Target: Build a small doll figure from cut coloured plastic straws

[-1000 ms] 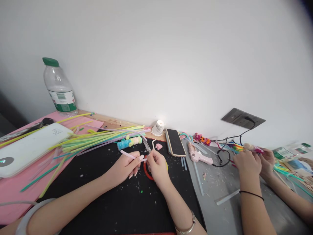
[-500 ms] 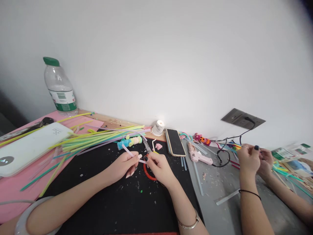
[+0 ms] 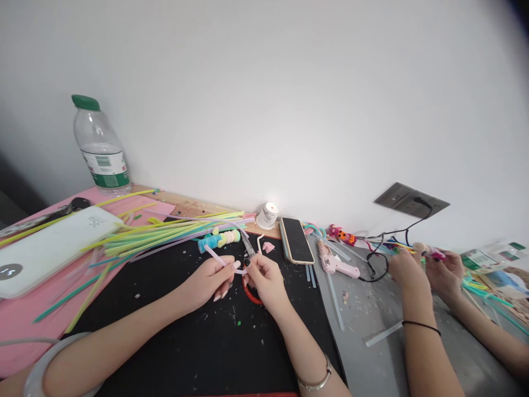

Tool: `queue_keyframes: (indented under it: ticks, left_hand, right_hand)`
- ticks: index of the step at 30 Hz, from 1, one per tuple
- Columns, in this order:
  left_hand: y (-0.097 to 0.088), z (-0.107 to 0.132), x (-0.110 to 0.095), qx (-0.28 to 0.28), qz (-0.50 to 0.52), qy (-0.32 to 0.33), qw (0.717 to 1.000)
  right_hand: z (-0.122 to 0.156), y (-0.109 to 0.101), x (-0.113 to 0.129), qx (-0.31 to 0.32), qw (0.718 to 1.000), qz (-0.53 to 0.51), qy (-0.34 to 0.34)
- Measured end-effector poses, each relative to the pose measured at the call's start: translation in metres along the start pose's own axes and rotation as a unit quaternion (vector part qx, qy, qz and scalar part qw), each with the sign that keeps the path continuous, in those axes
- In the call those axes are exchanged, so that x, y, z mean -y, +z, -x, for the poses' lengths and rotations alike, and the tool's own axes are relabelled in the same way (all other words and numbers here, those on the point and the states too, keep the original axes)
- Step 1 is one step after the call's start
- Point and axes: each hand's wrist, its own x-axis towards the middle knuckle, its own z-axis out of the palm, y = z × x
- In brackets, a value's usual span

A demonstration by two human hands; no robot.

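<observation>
A short lilac pipe cleaner [image 3: 214, 255] runs between my two hands above the black mat [image 3: 165, 353]. My left hand [image 3: 212, 278] pinches it near the middle, its free end pointing up and left. My right hand [image 3: 265, 282] closes thumb and finger on the other end. Under and beside my right hand are scissors [image 3: 251, 293] with red handles, partly hidden by it. Just beyond my hands is a blue and pale yellow fuzzy figure [image 3: 218, 240]. A bent white piece [image 3: 259, 242] and pink bits [image 3: 268, 247] sit near the scissor blades.
Many coloured pipe cleaners [image 3: 173, 237] lie at left, near a white power bank [image 3: 61, 251] and plastic bottle [image 3: 103, 149]. Behind are a white cup [image 3: 268, 215] and phone [image 3: 296, 241]. At right are a glue gun [image 3: 336, 264] and a co-worker's hands [image 3: 413, 275].
My hands barely shift and still hold the lilac pipe cleaner, my right finger and thumb moving slightly. The co-worker's hands have moved apart, showing a pink piece between them.
</observation>
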Motion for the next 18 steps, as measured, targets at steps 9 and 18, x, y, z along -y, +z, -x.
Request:
queue_keyframes:
  ticks: [9,18]
  left_hand:
    - [-0.004,0.0,0.003,0.012,-0.035,-0.002,0.999]
    - [-0.013,0.004,-0.003,0.128,-0.089,-0.03,0.987]
  right_hand:
    - [0.0,-0.007,-0.002,0.082,0.996,-0.016,0.022]
    - [0.001,-0.029,0.005,0.254,0.966,0.009,0.05]
